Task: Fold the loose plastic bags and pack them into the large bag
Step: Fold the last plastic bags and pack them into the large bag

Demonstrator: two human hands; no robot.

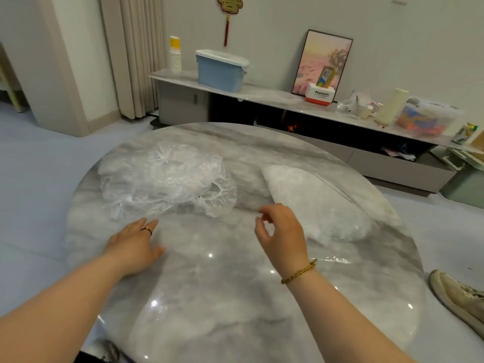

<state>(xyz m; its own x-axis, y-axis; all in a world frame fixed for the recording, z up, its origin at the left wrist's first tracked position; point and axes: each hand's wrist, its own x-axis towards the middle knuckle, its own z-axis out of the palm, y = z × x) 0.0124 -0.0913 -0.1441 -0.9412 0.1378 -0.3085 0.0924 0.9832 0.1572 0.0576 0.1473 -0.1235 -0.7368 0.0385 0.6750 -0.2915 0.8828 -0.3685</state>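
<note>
Facing a shelf (262, 94) across the top bearing a bin (221, 72) and picture (324, 56). Resting left hand (133, 243) flat, fingers straight, by crumpled clear bags (167, 179) centre-left on the table (222, 297); curling right hand (284, 231) beside the white-filled large bag (319, 197) centre-right, grip unclear

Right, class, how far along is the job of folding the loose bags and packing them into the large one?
Done: the large clear plastic bag on the round grey marble table already looks partly filled. In hand: the left hand lies flat beside the crumpled pile of loose clear plastic bags; the right hand curls its fingers, perhaps pinching thin film, unclear. Left: that pile awaits folding and packing.
</note>
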